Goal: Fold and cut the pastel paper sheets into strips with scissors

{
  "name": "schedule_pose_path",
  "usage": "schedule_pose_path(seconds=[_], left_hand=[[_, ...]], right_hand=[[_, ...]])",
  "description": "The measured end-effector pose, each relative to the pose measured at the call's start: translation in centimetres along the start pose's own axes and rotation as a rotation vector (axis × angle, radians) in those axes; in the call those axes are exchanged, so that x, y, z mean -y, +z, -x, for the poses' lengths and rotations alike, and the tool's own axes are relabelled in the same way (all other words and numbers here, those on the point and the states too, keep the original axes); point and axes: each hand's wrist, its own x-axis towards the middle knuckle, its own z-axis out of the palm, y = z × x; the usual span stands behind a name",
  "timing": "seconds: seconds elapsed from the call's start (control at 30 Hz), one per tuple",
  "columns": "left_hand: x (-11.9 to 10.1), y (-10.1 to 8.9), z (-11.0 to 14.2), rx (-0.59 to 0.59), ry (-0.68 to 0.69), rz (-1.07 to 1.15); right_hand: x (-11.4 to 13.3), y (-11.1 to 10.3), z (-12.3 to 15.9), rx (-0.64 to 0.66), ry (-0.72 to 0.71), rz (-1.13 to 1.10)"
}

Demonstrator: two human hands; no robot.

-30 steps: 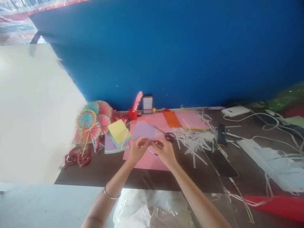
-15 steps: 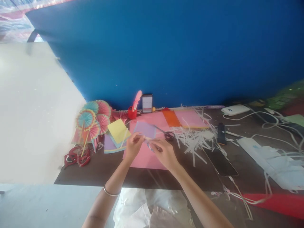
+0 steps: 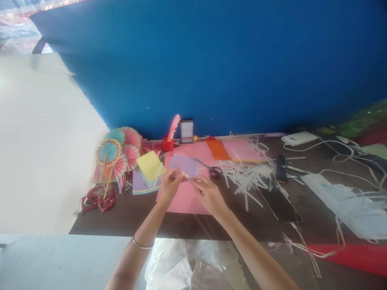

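My left hand and my right hand meet over the pink paper sheet. Both are closed in a pinch, fingertips close together, on a small pale strip that spans the short gap between them. Its material is too small to make out. Just beyond the fingertips lies a square of purple paper. Scissors with dark handles rest at its right, blades pointing back left. A yellow paper square lies on other coloured sheets to the left of my left hand.
Paper fans and red-handled scissors are at the left. A red tape roll and a propped phone stand by the blue wall. White paper strips, a dark phone and a cabled power strip fill the right.
A pale curved piece hanging between my hands is no longer visible; a short straight strip shows at the fingertips. My left hand has shifted slightly left, and the hands are a little farther apart.
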Motion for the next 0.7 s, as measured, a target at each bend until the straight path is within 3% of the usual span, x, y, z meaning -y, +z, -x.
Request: schedule_pose_path(seconds=[0.3,0.53,0.7], left_hand=[[0.9,0.7,0.7,0.022,-0.107,0.305],[2.1,0.9,1.3,0.055,-0.109,0.067],[2.2,0.8,0.9,0.002,-0.086,0.15]], right_hand=[[-0.2,0.5,0.2,-0.077,-0.043,0.092],[-0.1,0.8,0.5,-0.095,-0.069,0.082],[-0.3,0.7,0.9,-0.109,-0.063,0.088]])
